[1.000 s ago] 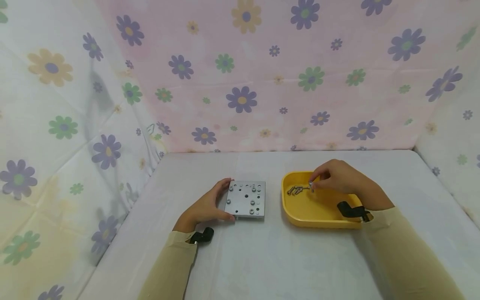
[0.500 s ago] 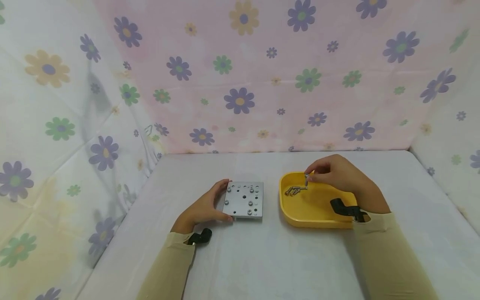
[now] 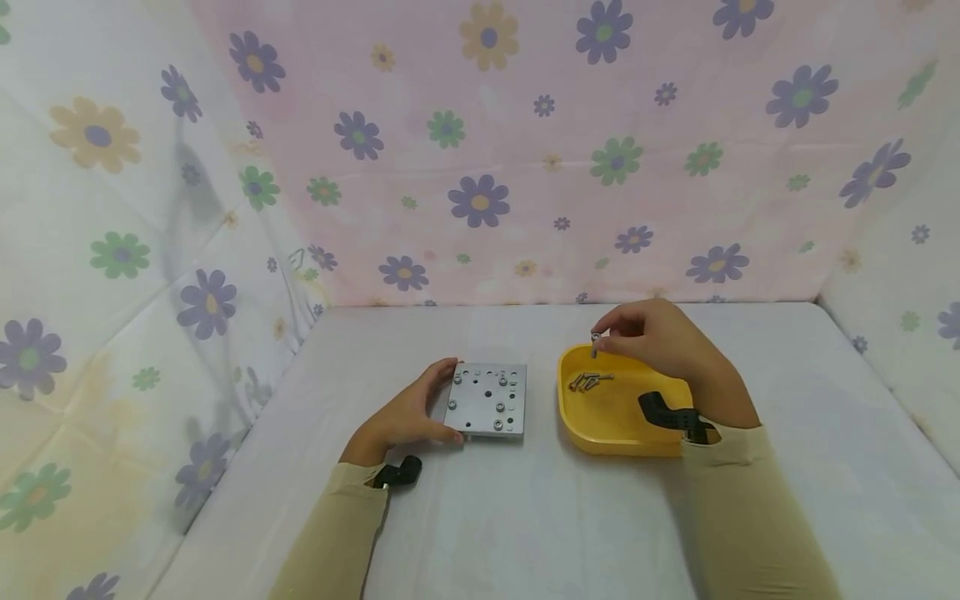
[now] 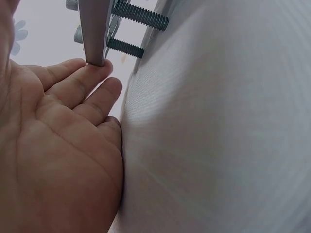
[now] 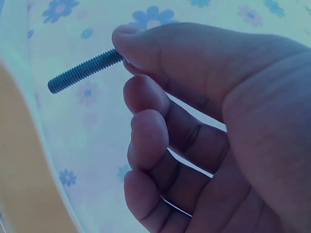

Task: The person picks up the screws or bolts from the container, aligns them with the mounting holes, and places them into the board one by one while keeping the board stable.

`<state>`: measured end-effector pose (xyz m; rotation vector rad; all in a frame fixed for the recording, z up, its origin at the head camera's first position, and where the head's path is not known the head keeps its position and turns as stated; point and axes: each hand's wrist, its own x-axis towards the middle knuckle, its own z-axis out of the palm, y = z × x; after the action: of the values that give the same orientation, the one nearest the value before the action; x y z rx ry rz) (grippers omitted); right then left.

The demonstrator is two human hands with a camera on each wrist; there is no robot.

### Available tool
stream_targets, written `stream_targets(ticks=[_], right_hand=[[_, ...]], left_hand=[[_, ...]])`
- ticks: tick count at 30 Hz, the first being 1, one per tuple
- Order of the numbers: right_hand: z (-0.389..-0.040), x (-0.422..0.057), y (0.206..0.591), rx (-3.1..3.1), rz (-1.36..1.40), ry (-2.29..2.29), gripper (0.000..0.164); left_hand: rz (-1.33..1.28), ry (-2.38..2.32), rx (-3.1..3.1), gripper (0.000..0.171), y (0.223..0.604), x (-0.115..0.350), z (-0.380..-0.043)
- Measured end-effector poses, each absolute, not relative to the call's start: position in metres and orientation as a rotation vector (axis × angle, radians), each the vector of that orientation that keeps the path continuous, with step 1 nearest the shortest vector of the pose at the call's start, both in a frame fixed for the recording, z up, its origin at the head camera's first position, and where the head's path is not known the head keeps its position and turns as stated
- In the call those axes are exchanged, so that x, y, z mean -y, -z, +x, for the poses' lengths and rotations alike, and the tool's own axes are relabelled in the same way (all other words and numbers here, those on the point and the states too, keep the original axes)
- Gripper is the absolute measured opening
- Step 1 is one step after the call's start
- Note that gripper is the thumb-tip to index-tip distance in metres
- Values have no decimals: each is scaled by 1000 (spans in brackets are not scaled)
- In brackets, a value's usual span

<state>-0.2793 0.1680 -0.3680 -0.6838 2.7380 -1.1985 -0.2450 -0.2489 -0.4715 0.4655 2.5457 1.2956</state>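
A square silver metal plate (image 3: pixel 477 397) with holes lies flat on the left, several socket-head bolts standing in it. Threaded ends of two bolts (image 4: pixel 140 15) poke out under the plate in the left wrist view. My left hand (image 3: pixel 408 414) holds the plate's left side, thumb at the near corner and fingers at the far one. Between thumb and index finger, my right hand (image 3: pixel 662 340) pinches a bolt (image 5: pixel 86 73) near its head, which the fingertips mostly hide in the right wrist view. In the head view that bolt hangs head up over the far left rim of the yellow tray (image 3: pixel 626 443).
Several loose bolts (image 3: pixel 588 382) lie in the tray's left part. White cloth covers the table (image 3: pixel 495 517), and flowered fabric walls (image 3: pixel 420 167) close it off at the back and sides.
The right hand has lifted the bolt out of the tray and moved it up and leftward. The left hand keeps its hold on the plate; the head view has shifted slightly.
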Motion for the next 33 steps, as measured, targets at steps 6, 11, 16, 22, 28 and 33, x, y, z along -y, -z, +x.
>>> stream_targets(ticks=[6, 11, 16, 22, 28, 33], right_hand=[[-280, -152, 361, -2703, -710, 1261, 18], [-279, -137, 356, -2702, -681, 1283, 18], [-276, -119, 359, -2720, -649, 1306, 16], [-273, -93, 366, -2740, -604, 1295, 12], [-265, -75, 372, -2730, -634, 1322, 11], [-264, -67, 375, -2740, -643, 1328, 11]], left_hand=[[475, -1296, -2553, 131, 472, 249, -245], [465, -1301, -2556, 132, 473, 250, -244], [477, -1313, -2561, 132, 475, 250, -244], [469, -1320, -2549, 132, 475, 251, -243], [468, -1309, -2552, 132, 473, 252, -242], [469, -1282, -2578, 134, 472, 251, -245]])
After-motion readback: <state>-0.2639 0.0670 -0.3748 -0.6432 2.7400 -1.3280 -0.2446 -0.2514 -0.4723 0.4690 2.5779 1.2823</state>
